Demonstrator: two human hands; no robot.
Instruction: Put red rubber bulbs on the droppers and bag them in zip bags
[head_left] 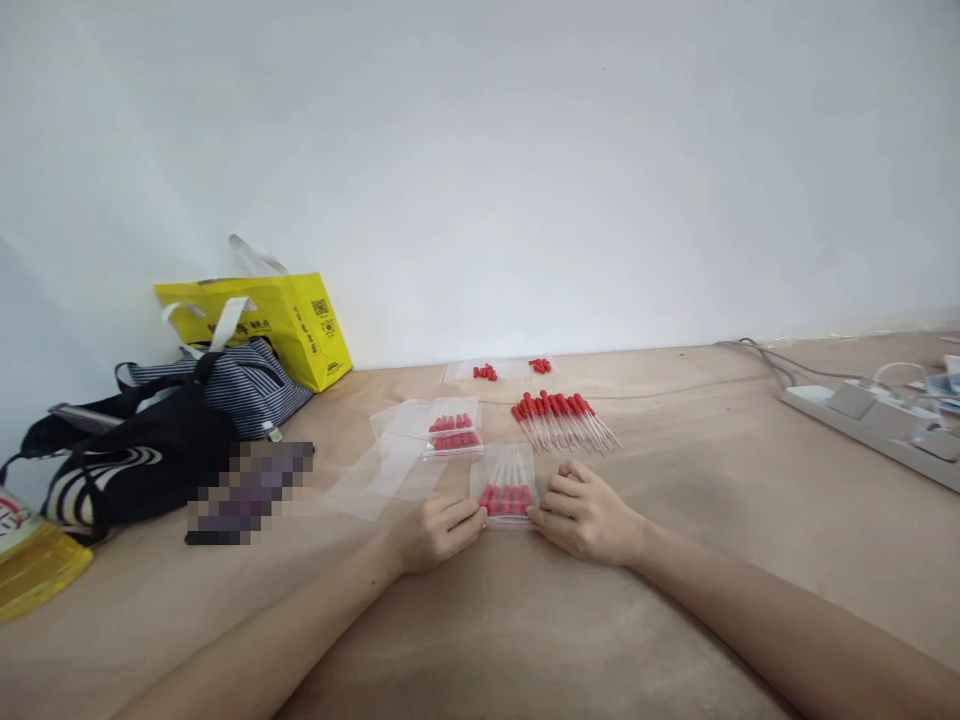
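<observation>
A small clear zip bag (502,465) lies flat on the table between my hands, its near edge towards me. Inside are several droppers with red rubber bulbs, bulbs at the near end and pale stems pointing away. My left hand (441,530) pinches the bag's near left corner. At the near right corner, the fingers of my right hand (585,515) are curled and closed on the bag. Beyond my right hand lies a loose row of red-bulbed droppers (562,415). Filled zip bags (454,435) of droppers are stacked just left of the held bag.
Flat clear bags (367,475) spread to the left. Near the wall lies another clear bag (514,370) with red bulbs at both ends. A yellow bag (300,320), a striped pouch (247,385) and a black bag (150,450) stand left. A power strip (870,425) with cables sits right.
</observation>
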